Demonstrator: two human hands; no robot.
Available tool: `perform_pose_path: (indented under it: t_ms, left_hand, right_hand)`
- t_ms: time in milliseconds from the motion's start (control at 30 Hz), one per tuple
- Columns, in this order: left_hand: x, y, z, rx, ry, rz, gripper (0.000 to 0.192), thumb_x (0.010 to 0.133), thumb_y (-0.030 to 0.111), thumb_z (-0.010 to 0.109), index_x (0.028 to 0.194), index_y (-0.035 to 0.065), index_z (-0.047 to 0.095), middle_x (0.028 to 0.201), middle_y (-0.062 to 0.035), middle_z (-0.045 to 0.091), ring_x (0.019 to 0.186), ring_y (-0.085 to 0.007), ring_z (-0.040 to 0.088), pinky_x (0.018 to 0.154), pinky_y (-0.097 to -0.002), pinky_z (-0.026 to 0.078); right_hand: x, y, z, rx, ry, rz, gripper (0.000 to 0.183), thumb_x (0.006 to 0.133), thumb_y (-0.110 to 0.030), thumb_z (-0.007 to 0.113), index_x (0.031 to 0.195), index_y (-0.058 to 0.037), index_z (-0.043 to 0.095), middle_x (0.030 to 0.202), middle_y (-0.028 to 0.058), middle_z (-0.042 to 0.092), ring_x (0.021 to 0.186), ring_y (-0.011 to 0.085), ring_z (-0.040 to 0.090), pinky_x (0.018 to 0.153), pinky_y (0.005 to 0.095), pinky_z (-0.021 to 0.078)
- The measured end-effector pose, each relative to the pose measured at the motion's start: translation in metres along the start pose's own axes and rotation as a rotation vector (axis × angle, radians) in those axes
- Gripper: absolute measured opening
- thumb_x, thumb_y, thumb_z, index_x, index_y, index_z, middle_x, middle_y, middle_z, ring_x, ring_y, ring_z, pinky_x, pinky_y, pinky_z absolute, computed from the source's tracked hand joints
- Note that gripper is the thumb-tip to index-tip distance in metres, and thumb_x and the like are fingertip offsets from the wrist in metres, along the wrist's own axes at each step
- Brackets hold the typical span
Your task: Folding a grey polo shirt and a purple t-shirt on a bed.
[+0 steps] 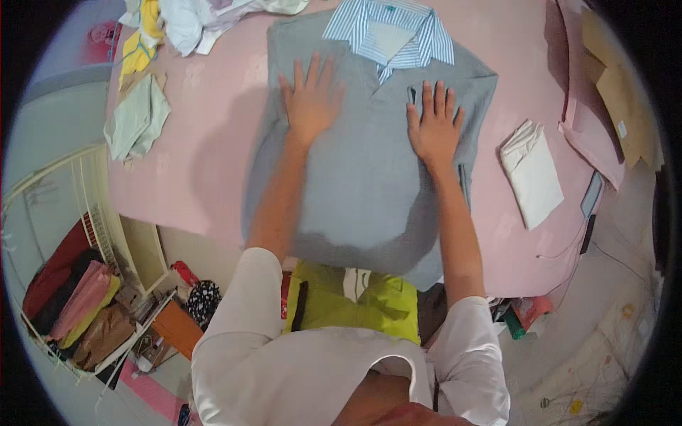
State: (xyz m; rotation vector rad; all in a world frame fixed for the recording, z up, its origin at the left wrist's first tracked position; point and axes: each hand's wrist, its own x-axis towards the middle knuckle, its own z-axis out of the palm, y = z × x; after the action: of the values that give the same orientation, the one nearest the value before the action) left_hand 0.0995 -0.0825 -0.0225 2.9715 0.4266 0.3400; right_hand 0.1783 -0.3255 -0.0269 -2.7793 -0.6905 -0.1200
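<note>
A grey garment [367, 175] with a blue-and-white striped collar [391, 34] lies spread out before me, its collar at the far side. My left hand [311, 101] rests palm down on its upper left part, fingers apart and a little blurred. Flat on the upper right part, below the collar, is my right hand [436, 125], also with its fingers spread. Neither hand grips anything. The garment's lower edge reaches the near edge of the pink-covered table [218, 160]. My forearms hide some of the cloth.
A folded white cloth [533, 175] lies to the right, and a phone-like device [591, 194] sits at the right edge. Pale green cloth [139, 118] and heaped white clothes [186, 24] are at the left. Below stands a wire rack [114, 213] with folded fabrics [80, 303].
</note>
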Motion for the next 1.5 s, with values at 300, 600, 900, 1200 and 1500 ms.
perform_pose_path:
  t_ms: [300,600,900,1200,1500]
  left_hand:
    - [-0.115,-0.007,-0.023,0.133,-0.06,-0.122,0.054,0.099,0.041,0.045,0.149,0.0238,0.038,0.155,-0.0117,0.034,0.143,-0.0436,0.024,0.108,-0.0732,0.013]
    - [-0.231,-0.061,-0.073,-0.028,-0.212,-0.01,0.053,0.099,0.039,0.045,0.149,0.0232,0.039,0.156,-0.0105,0.032,0.144,-0.0375,0.026,0.112,-0.0661,0.016]
    - [-0.413,-0.088,-0.121,-0.157,-0.241,-0.199,0.06,0.094,0.029,0.057,0.146,0.0042,0.039,0.152,-0.0224,0.034,0.141,-0.0414,0.029,0.114,-0.0561,0.023]
    - [-0.364,0.019,-0.127,-0.396,-0.047,-0.369,0.063,0.083,0.023,0.072,0.132,-0.0079,0.046,0.134,-0.0283,0.047,0.128,-0.042,0.043,0.11,-0.0505,0.031]
    - [-0.339,0.259,-0.099,-0.745,-0.498,0.13,0.062,0.084,0.042,0.069,0.118,-0.0054,0.051,0.119,-0.0233,0.052,0.106,-0.041,0.052,0.092,-0.0489,0.042]
  right_hand:
    - [-0.12,0.001,-0.02,-0.03,-0.056,-0.065,0.054,0.097,-0.042,0.047,0.146,-0.0186,0.045,0.155,0.0146,0.034,0.143,0.0383,0.028,0.114,0.0593,0.0201]
    - [-0.229,0.045,-0.072,-0.078,-0.195,0.109,0.053,0.098,-0.036,0.047,0.148,-0.0178,0.041,0.156,0.0139,0.032,0.144,0.0348,0.027,0.115,0.0554,0.0199]
    - [-0.389,0.049,-0.103,-0.124,-0.172,0.24,0.059,0.097,-0.034,0.053,0.145,-0.0025,0.04,0.153,0.0203,0.033,0.143,0.0392,0.028,0.115,0.0518,0.0223]
    - [-0.364,0.031,-0.108,0.881,-0.056,0.923,0.043,0.086,-0.027,0.076,0.113,0.0035,0.062,0.084,0.0024,0.058,0.073,0.0132,0.055,0.068,0.0281,0.0474]
    - [-0.285,0.096,-0.151,0.561,-0.733,0.573,0.027,0.093,-0.025,0.064,0.079,-0.0019,0.065,0.063,-0.0001,0.057,0.058,0.0104,0.053,0.056,0.0295,0.0447]
